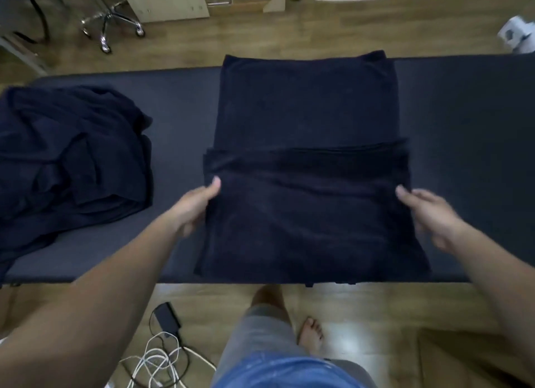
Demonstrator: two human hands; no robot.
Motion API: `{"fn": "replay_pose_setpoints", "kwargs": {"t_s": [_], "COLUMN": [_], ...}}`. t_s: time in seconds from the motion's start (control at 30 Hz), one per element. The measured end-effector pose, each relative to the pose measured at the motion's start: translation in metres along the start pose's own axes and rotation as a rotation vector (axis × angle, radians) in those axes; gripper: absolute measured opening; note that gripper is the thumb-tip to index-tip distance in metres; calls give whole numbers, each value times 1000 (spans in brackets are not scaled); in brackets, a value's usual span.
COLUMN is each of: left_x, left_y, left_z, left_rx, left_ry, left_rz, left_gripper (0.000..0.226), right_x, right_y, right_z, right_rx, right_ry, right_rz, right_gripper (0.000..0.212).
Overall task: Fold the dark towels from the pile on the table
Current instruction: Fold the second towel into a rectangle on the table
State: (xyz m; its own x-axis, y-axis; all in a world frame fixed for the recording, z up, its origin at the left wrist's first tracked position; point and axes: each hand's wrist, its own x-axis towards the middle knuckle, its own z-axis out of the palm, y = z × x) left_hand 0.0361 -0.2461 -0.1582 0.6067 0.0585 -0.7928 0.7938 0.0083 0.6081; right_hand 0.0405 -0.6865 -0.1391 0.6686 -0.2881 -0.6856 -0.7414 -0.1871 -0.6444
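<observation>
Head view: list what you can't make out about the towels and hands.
Pile: left part cut off by the frame edge; dark folds merge, count unclear.
Spread towel: layers under its folded-over near half hidden.
Left hand: fingertips hidden under the towel's edge.
Right hand: motion-blurred, grip unclear.

A dark navy towel (307, 103) lies spread in the middle, running from 6 to 12 o'clock, its near part doubled back toward 12. The pile (69, 156), crumpled dark towels, sits apart at 9 o'clock.
</observation>
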Motion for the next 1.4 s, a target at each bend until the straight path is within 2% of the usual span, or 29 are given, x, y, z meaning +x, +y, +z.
{"fn": "replay_pose_setpoints", "kwargs": {"t_s": [0.07, 0.17, 0.27, 0.33, 0.37, 0.47, 0.57, 0.63, 0.7, 0.77, 0.87, 1.0, 1.07, 1.13, 1.2, 1.23, 1.3, 1.4], "left_x": [11, 11, -1, -12, -18, -26, -16, -17, -27, -43, -67, -94, -107, -117, -126, -129, -135, -148], "left_y": [-17, -23, -32, -46, -53, -58, -34, -7, -4, -34, -100, -137, -151, -168, -176, -175, -165, -139], "left_z": [1, -3, -12, -16, -13, 8, 35, 50, 57, 55, 41, 25, 29, 39, 47, 50, 53, 55], "left_rx": [73, 152, 264, 266, 251, 122, -31, -144, -172, -107, 9, -40, 21, 116, 118, 102, 66, -71], "left_ry": [-6, -23, -107, -167, -174, -24, 73, 83, 82, 61, 62, 232, 276, 231, 152, 140, 186, 193], "left_rz": [-31, -42, -150, -222, -219, -123, 50, 181, 214, 121, -3, 117, 158, 167, 175, 203, 287, 386], "left_gripper": [36, 27, 39, 59, 59, 22, 14, 10, 15, 21, 22, 25, 22, 26, 21, 19, 15, 16], "right_x": [2, -2, -13, -24, -29, -23, 14, 37, 34, 12, -12, -37, -51, -61, -67, -68, -76, -85], "right_y": [28, 53, 74, 89, 94, 86, 44, 13, 2, 18, 83, 138, 157, 173, 175, 174, 162, 140], "right_z": [9, 7, -1, -5, -6, -6, -13, -25, -32, -28, -32, -56, -62, -61, -56, -53, -46, -46], "right_rx": [-39, -150, -284, -258, -243, -174, -91, -79, -98, -97, -177, -105, -115, -139, -149, -133, -56, 80], "right_ry": [-20, 27, 26, 16, 12, 71, 181, 268, 283, 223, 122, 115, 98, 48, 29, 28, 6, 3], "right_rz": [70, 65, 77, 68, 65, 13, -101, -181, -206, -220, -105, -26, -3, 35, 19, -4, -10, -182], "right_gripper": [25, 25, 24, 16, 13, 15, 12, 27, 37, 27, 22, 6, 11, 15, 9, 5, 10, 7]}}
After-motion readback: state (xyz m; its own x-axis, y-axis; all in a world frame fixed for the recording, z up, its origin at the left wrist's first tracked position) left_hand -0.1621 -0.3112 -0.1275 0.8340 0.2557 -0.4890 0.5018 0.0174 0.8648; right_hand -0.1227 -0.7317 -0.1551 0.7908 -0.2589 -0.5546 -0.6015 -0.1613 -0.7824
